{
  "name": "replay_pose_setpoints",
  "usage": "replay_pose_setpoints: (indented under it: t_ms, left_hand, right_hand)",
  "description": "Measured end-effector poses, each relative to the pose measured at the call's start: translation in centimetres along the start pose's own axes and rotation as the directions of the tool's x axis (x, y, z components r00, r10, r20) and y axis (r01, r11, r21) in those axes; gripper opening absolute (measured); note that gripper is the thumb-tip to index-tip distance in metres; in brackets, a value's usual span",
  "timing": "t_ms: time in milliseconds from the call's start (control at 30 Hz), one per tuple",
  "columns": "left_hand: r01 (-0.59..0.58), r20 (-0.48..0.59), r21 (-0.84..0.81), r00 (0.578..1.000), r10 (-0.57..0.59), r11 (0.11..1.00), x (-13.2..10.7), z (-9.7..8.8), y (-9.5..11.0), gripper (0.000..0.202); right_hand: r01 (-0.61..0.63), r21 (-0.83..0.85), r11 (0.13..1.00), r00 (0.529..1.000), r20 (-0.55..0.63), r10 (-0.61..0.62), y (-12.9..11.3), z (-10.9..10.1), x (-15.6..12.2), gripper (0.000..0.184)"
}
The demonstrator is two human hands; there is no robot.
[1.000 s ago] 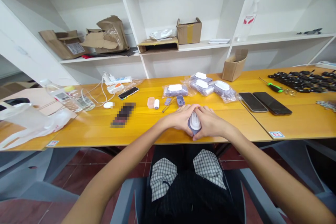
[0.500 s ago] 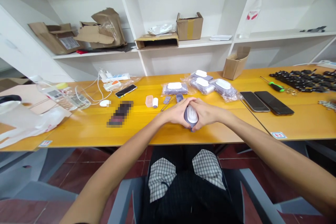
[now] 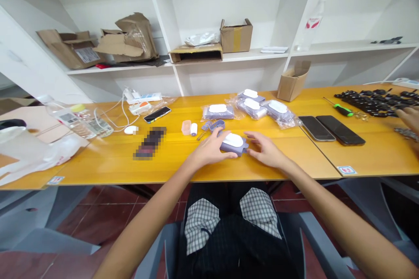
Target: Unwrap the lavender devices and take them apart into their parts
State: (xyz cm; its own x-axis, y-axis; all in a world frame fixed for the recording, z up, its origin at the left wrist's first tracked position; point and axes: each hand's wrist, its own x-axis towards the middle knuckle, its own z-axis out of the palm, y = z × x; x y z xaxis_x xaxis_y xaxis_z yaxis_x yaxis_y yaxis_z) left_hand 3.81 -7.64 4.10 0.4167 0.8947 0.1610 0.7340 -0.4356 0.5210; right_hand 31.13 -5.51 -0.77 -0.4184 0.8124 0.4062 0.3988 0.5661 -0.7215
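A small purple device with a white top (image 3: pixel 232 142) lies flat on the yellow table (image 3: pixel 183 161), just in front of me. My left hand (image 3: pixel 210 150) rests beside its left end, thumb touching it, fingers spread. My right hand (image 3: pixel 265 149) hovers at its right end with fingers apart, holding nothing. A small purple piece (image 3: pixel 216 125), a chain (image 3: pixel 202 134), a white cylinder (image 3: pixel 194 129) and a pink cap (image 3: pixel 186 127) lie just behind the device.
Several bagged purple devices (image 3: pixel 252 107) lie further back. Two dark phones (image 3: pixel 330 127) lie at right, with a screwdriver (image 3: pixel 341 108) and black parts (image 3: pixel 376 100). Another person's hand (image 3: pixel 409 117) shows at far right. Bottle (image 3: pixel 70 117), cables and a plastic bag (image 3: pixel 29 150) sit left.
Both hands held the device upright between them; now it lies flat on the table and the hands have let go and moved apart.
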Motion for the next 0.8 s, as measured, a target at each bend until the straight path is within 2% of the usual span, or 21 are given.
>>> replay_pose_setpoints:
  t_ms: [100,200,367,567,700,800]
  left_hand:
    - [-0.003,-0.013,-0.036,1.0,0.002,0.999,-1.5,0.1,0.3,0.076]
    - [-0.003,-0.048,-0.046,0.999,0.0,0.999,-1.9,0.4,0.9,0.065]
    - [0.005,-0.111,-0.034,0.994,-0.008,0.999,-1.6,1.3,1.3,0.069]
    - [-0.043,-0.088,-0.074,0.995,0.036,0.996,-1.6,1.0,0.9,0.055]
    - [-0.081,-0.118,-0.178,0.991,0.061,0.981,-1.7,1.0,0.8,0.041]
    - [-0.069,-0.138,-0.196,0.99,0.042,0.978,-1.7,1.2,0.9,0.037]
  right_hand:
    - [-0.087,0.011,0.996,0.975,-0.203,0.087,0.6,0.3,-2.0,0.038]
    - [-0.137,0.017,0.99,0.952,-0.274,0.136,-0.2,0.5,-2.7,0.025]
    - [-0.207,0.101,0.973,0.959,-0.174,0.222,-1.8,0.9,-2.3,0.034]
    - [-0.259,0.345,0.902,0.959,-0.015,0.282,-1.3,1.1,-2.0,0.049]
    - [-0.286,0.469,0.835,0.948,0.011,0.319,-0.8,1.2,-2.0,0.055]
    - [-0.283,0.486,0.827,0.951,0.027,0.309,-0.8,1.2,-2.0,0.058]
